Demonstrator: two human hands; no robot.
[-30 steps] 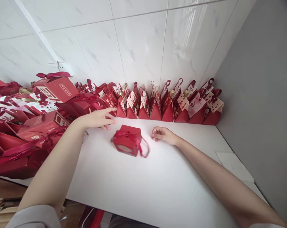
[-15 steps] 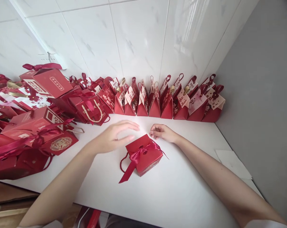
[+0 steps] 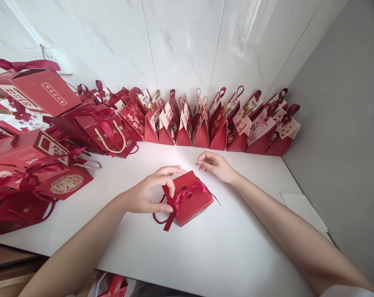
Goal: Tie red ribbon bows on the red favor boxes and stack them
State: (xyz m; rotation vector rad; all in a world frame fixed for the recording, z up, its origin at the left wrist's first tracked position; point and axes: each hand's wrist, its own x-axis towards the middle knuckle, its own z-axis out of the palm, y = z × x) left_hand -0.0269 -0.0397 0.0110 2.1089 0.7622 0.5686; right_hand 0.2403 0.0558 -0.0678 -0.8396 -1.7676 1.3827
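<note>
A small red gift box sits slightly askew on the white table, tied with a dark red satin ribbon in a bow. A twisted red cord handle sticks out at its left. My left hand is at the box's left side, thumb and index finger apart at the ribbon's left loop and tail, not closed on them. Beyond the box's upper right corner, my right hand is loosely curled, thumb and fingertips close together, with nothing visible in it.
Red peaked boxes with ribbon loops stand in a row along the tiled wall. Larger red gift boxes are piled at the left. White sheets lie by the grey panel at the right.
My left hand has moved down and right to the ribbon, its thumb and index finger curving around the loop. My right hand has shifted slightly up and right. The view has moved a little.
</note>
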